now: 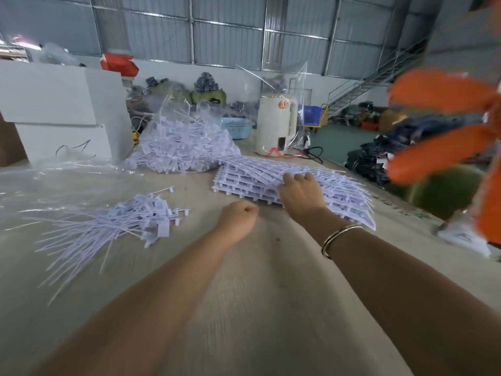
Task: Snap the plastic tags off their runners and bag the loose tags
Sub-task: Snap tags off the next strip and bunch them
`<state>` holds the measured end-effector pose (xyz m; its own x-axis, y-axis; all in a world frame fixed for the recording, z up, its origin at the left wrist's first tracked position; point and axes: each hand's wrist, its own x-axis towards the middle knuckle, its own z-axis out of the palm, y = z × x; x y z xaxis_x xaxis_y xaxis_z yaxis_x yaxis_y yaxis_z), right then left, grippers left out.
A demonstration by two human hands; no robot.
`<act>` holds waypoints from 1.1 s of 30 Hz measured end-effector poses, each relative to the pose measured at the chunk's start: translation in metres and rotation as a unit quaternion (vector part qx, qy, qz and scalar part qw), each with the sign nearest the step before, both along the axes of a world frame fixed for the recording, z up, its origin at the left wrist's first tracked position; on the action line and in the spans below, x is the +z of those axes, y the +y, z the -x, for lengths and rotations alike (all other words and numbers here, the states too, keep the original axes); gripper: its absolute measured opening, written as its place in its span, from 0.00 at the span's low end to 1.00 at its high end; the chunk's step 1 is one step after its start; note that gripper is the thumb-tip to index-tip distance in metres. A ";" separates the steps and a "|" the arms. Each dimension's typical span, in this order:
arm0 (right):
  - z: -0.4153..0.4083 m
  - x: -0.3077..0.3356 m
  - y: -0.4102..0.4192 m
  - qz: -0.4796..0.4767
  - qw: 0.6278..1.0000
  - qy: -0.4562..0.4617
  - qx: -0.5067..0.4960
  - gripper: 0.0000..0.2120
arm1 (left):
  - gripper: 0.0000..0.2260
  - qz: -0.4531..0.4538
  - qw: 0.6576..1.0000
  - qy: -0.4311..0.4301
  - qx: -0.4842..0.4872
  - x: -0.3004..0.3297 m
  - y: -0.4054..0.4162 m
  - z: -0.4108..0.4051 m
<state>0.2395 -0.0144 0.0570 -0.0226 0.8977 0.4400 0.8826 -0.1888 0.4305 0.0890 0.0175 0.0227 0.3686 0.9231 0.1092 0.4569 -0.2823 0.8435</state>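
Already a fair share looks done: the clear bag (187, 137) in the upper middle of the frame bulges with loose tags, and a second heap of loose tags (130, 221) lies unbagged at middle left on the table (257, 308), long tails fanned toward the lower left. What I judge is left: the stack of unsnapped runner sheets (271, 180) right of centre, several layers deep, plus bagging that loose heap.

My right hand (301, 191) lies palm down on the near edge of the stack, fingers bent over the top sheet as if taking hold of it; whether they have truly closed under its edge I cannot tell, since the fingertips are hidden against the white plastic. A bangle (339, 237) sits on that wrist. My left hand (238, 218) hovers just left of the stack, apart from it, curled into a loose fist with nothing visible inside. Both forearms reach up from the bottom of the frame.
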 end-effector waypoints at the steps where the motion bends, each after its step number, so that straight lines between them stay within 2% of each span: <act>1: -0.002 0.001 0.000 -0.017 1.000 -0.008 0.006 0.11 | 0.09 0.036 0.999 -0.040 0.005 0.001 0.002 -0.006; 4: -0.001 0.006 -0.005 -0.075 0.997 0.004 0.014 0.12 | 0.13 0.167 0.971 -0.173 -0.006 0.009 0.006 -0.023; 7: 0.000 0.003 -0.009 -0.090 0.995 0.037 0.021 0.12 | 0.16 0.214 0.944 -0.252 0.002 0.024 0.013 -0.038; 11: -0.001 -0.008 -0.013 -0.048 0.993 0.094 0.054 0.13 | 0.12 0.271 0.902 -0.333 0.046 0.031 0.023 -0.055; 13: -0.003 -0.008 -0.010 -0.020 0.985 0.163 0.052 0.16 | 0.05 0.266 0.912 -0.306 0.055 0.028 0.031 -0.058; 15: -0.008 -0.006 -0.007 0.009 0.970 0.242 0.013 0.19 | 0.04 0.243 0.928 -0.274 0.073 0.022 0.038 -0.056; 16: -0.012 -0.004 -0.006 0.021 0.971 0.238 -0.011 0.18 | 0.03 0.228 0.933 -0.266 0.083 0.021 0.040 -0.052; 20: -0.015 -0.002 -0.002 0.022 0.991 0.127 -0.047 0.18 | 0.08 0.143 0.950 -0.245 0.131 0.022 0.043 -0.027; 23: -0.011 -0.002 0.002 0.019 0.991 0.117 -0.069 0.22 | 0.13 0.024 0.970 -0.156 0.185 0.028 0.042 0.008; 24: -0.012 -0.003 0.002 0.026 0.990 0.113 -0.076 0.23 | 0.14 0.004 0.971 -0.153 0.185 0.029 0.041 0.019; 25: -0.013 -0.003 0.002 0.033 0.990 0.108 -0.081 0.23 | 0.13 0.000 0.972 -0.154 0.175 0.030 0.040 0.028; 27: -0.013 -0.001 0.003 0.031 0.993 0.093 -0.071 0.20 | 0.11 0.052 0.977 -0.155 0.140 0.027 0.036 0.041; 30: -0.002 0.001 0.009 0.008 0.995 0.096 -0.037 0.16 | 0.19 0.144 0.977 -0.115 0.104 0.018 0.036 0.048; 33: 0.010 0.002 0.022 0.022 0.991 0.130 -0.010 0.17 | 0.18 0.160 0.977 -0.101 0.095 0.014 0.045 0.044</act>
